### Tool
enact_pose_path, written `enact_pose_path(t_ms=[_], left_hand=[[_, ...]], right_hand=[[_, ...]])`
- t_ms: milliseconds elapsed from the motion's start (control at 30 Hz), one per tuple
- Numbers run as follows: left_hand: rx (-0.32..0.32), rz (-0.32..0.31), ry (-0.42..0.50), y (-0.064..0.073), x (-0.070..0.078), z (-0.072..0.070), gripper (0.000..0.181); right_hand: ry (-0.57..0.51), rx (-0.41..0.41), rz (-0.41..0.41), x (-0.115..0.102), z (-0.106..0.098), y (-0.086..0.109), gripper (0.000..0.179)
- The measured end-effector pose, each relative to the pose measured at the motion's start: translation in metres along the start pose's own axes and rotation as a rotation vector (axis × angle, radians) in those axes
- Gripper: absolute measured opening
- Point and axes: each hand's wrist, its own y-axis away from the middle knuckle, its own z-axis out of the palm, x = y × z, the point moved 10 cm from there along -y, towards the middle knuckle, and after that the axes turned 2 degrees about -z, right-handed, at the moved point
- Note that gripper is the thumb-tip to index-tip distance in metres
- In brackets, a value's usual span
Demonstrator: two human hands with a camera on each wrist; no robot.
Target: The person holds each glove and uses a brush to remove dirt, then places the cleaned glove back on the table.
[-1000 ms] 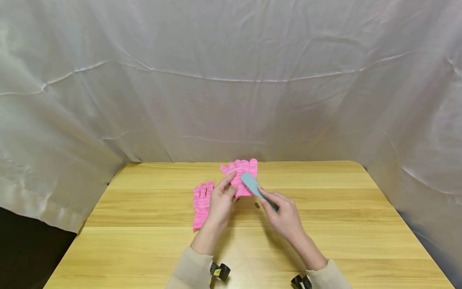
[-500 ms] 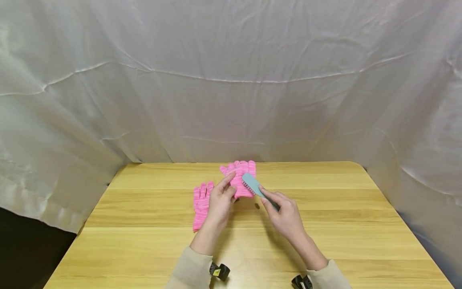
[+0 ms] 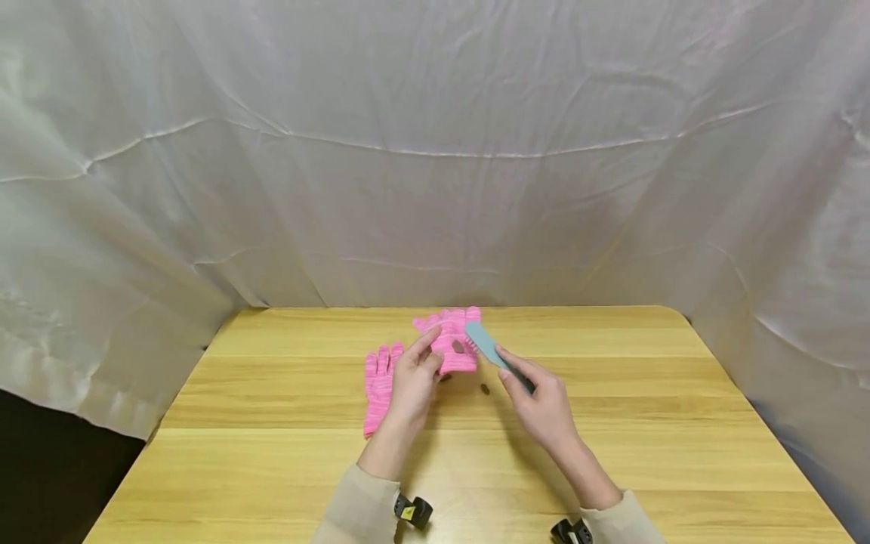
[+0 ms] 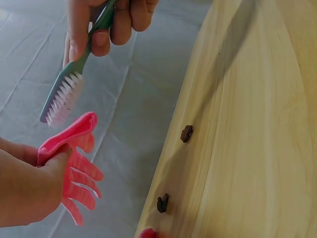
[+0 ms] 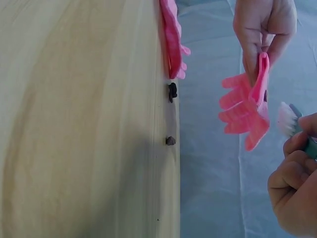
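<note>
My left hand (image 3: 416, 381) pinches a pink knit glove (image 3: 467, 359) by its cuff and holds it above the table, its fingers pointing away. A dark brown patch (image 3: 458, 347) shows on the glove. A teal brush (image 3: 482, 341) with pale bristles (image 4: 64, 99) is gripped by its handle in my right hand (image 3: 542, 400). In the left wrist and right wrist views a gap separates bristles and glove. The second pink glove (image 3: 379, 389) lies flat on the table, left of my left hand.
Two small dark brown lumps lie on the wooden table (image 3: 646, 423) under the held glove: one lump (image 3: 485, 389) to the right, the other lump (image 3: 445, 378) near my left fingers. A grey curtain (image 3: 435, 211) hangs behind and at the sides of the table.
My right hand has drawn the brush slightly right, off the glove, uncovering the dark patch. The held glove has tipped a little lower. The glove on the table has stayed put.
</note>
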Motion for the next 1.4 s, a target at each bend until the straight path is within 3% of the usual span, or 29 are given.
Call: enact_pose_path(t_ms=[633,1400], left_hand=[[-0.033,0.025,-0.020,0.002,0.002,0.010,0.053],[-0.020,-0.004,0.041,0.001,0.001,0.005,0.051]], right_hand=[[0.112,-0.004,-0.237,-0.021,0.009,0.003,0.040],[0.142,-0.009,-0.194,-0.013,0.008,0.002,0.038]])
